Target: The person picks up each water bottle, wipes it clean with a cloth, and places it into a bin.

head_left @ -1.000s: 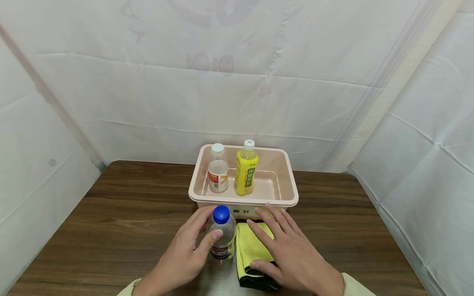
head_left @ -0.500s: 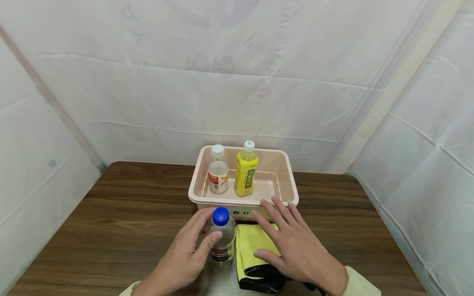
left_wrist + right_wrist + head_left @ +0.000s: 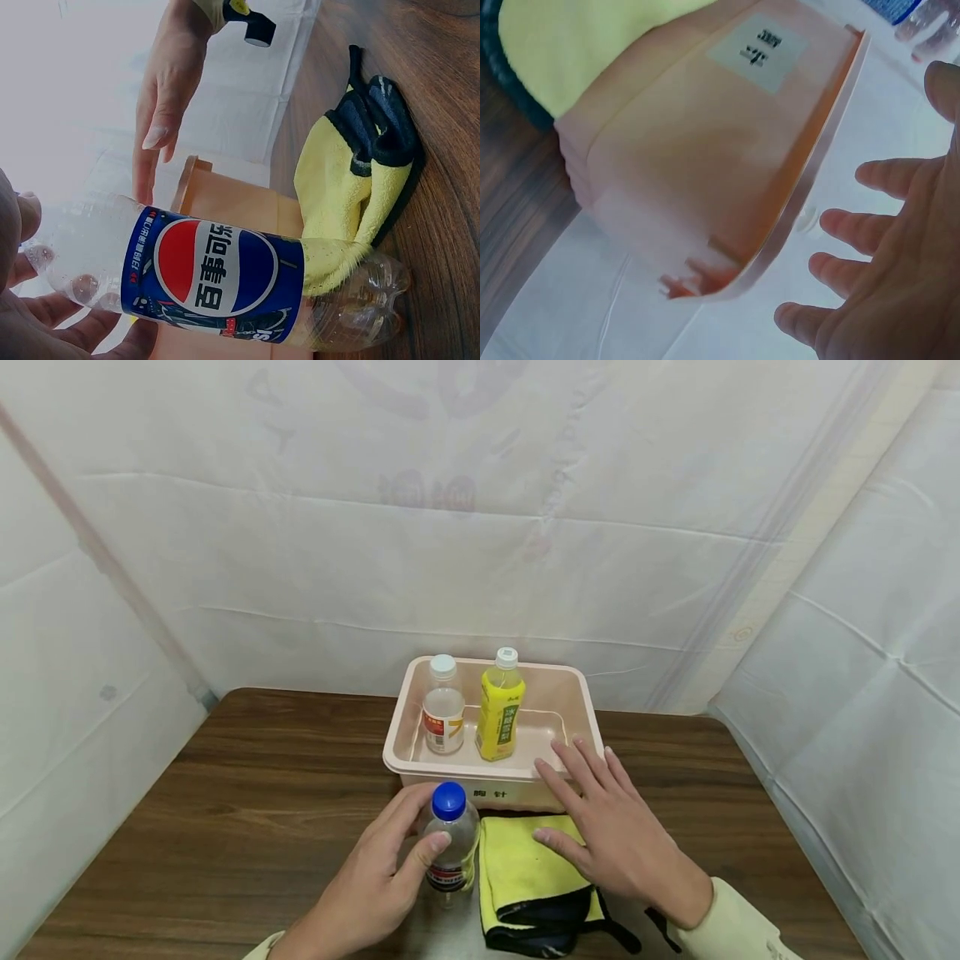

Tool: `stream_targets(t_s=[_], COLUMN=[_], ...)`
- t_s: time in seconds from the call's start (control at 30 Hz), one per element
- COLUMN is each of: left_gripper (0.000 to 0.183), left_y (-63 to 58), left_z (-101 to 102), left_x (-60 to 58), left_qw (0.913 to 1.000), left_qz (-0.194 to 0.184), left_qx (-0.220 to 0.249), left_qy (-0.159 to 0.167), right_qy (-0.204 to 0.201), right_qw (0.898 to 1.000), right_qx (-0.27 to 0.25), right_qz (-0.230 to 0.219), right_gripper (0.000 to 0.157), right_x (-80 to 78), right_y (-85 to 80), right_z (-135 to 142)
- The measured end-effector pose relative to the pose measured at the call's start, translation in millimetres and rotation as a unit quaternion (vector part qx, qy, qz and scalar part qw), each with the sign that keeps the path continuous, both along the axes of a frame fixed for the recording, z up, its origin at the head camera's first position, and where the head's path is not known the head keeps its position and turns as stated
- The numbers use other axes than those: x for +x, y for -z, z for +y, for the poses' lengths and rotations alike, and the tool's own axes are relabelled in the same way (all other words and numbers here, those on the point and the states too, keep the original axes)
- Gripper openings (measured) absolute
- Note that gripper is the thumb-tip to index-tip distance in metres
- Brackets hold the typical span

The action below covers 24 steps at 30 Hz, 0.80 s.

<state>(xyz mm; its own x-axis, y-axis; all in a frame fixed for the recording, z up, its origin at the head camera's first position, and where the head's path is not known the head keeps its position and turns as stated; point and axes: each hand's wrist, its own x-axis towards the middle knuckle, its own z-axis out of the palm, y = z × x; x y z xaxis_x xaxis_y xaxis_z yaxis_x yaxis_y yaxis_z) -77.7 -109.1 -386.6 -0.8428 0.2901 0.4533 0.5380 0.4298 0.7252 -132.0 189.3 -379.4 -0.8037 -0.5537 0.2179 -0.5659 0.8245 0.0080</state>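
Observation:
In the head view my left hand (image 3: 367, 877) grips a clear plastic bottle (image 3: 450, 839) with a blue cap, its thumb and fingers about the upper part. The left wrist view shows the Pepsi label (image 3: 214, 270) on this bottle, which stands upright on the table. My right hand (image 3: 626, 839), fingers straight and spread, hovers over the front right corner of a pink plastic bin (image 3: 442, 772). It holds nothing. Below it and right of the bottle lies a folded yellow towel (image 3: 525, 860) with black edging.
Inside the bin stand a clear bottle (image 3: 444, 731) with a white cap and a yellow-labelled drink bottle (image 3: 499, 714). White sheeting (image 3: 480, 560) closes off the back and sides of the brown wooden table (image 3: 262, 793). A black strap end (image 3: 662, 928) lies near my right wrist.
My right hand has lifted off the towel and moved forward and to the right, uncovering more of the towel. The left hand and its bottle have stayed in place.

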Motion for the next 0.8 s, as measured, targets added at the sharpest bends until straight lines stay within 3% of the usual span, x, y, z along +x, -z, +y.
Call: stream_targets(t_s=[0.47, 0.8], left_gripper=[0.044, 0.046], left_y=[-1.5, 1.0], left_z=[2.0, -0.3], left_x=[-0.7, -0.2], left_qw=[0.9999, 1.0000], left_qz=[-0.003, 0.002], left_qx=[0.005, 0.000], left_qy=[0.012, 0.005], right_qy=[0.018, 0.043], right_qw=[0.998, 0.996], right_qx=[-0.066, -0.075], right_qz=[-0.014, -0.035], right_gripper=[0.072, 0.071], right_x=[-29.5, -51.3], right_y=[-7.9, -12.3], right_z=[19.6, 28.3])
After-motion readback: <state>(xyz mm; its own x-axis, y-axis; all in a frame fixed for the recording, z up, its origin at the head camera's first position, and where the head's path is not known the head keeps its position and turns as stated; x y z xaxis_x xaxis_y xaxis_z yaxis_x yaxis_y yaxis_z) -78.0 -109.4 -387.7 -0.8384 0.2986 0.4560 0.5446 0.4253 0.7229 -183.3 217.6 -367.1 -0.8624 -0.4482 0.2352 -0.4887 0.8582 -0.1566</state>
